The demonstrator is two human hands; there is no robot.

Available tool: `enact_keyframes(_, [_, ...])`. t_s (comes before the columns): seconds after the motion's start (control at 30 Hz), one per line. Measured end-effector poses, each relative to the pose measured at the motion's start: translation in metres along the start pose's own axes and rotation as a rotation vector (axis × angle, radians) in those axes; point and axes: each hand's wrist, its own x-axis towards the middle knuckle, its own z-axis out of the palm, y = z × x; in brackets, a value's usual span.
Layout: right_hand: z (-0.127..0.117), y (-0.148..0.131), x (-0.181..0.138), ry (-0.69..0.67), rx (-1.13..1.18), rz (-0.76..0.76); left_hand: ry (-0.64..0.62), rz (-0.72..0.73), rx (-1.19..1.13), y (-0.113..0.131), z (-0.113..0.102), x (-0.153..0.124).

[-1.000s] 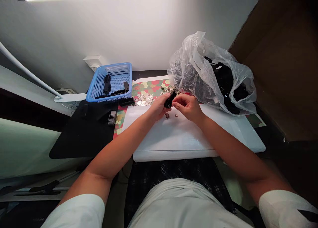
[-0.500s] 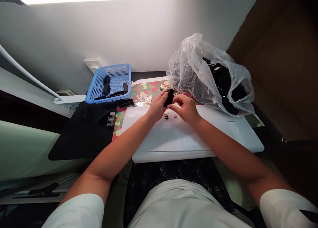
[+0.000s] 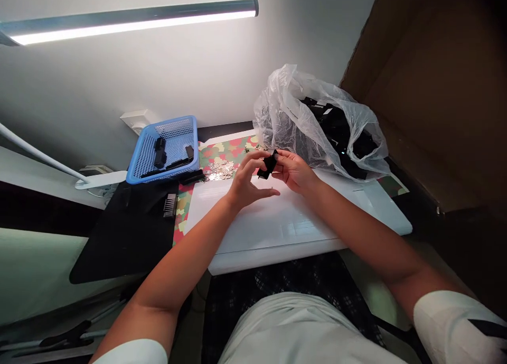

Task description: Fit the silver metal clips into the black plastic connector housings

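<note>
Logging left to right: black mat [image 3: 122, 232] on the desk, blue plastic basket [image 3: 144, 152] of black parts [image 3: 160, 152] at its far edge, silver pieces [image 3: 217, 170] heaped on a camouflage-print mat [image 3: 224, 150], white board [image 3: 277, 226] nearer. Left hand [image 3: 247, 182] with fingers spread, just beside a small black piece [image 3: 269, 164] pinched between the fingertips of the right hand [image 3: 293, 173]. Clear plastic bag [image 3: 317, 126] far right, black contents [image 3: 340, 134] blurred through the film; piece's shape partly hidden by fingers.
</note>
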Motion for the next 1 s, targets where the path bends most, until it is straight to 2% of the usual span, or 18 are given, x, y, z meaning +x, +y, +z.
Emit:
enact_keyframes(0.07, [0.0,0.002,0.001,0.018,-0.104,-0.098,0.037,0.03,-0.081,-0.003,-0.002,0.002])
enact_keyframes(0.1, [0.0,0.002,0.0,0.019,-0.188,-0.169,0.066,-0.001,-0.134,-0.004,-0.003,0.004])
enact_keyframes(0.17, [0.002,0.003,-0.003,0.014,-0.402,-0.33,0.079,-0.143,-0.221,-0.008,-0.004,0.008])
enact_keyframes(0.27, [0.006,0.004,-0.01,0.067,-0.674,-0.521,0.016,-0.343,-0.282,-0.013,-0.007,0.011])
enact_keyframes(0.4, [0.011,0.007,-0.014,0.157,-0.765,-0.604,0.005,-0.362,-0.307,-0.018,-0.007,0.011])
enact_keyframes(0.5, [0.012,0.011,-0.013,0.139,-0.663,-0.529,-0.009,-0.299,-0.354,-0.02,-0.006,0.011])
enact_keyframes(0.63, [0.009,0.014,-0.008,-0.041,-0.405,-0.346,-0.063,-0.203,-0.373,-0.02,-0.005,0.011])
enact_keyframes(0.73, [0.008,0.011,-0.007,-0.146,-0.297,-0.25,-0.084,-0.106,-0.336,-0.021,-0.005,0.011])
enact_keyframes(1.0, [0.008,-0.003,-0.015,-0.181,-0.227,-0.046,-0.017,0.201,0.067,-0.025,-0.015,0.01])
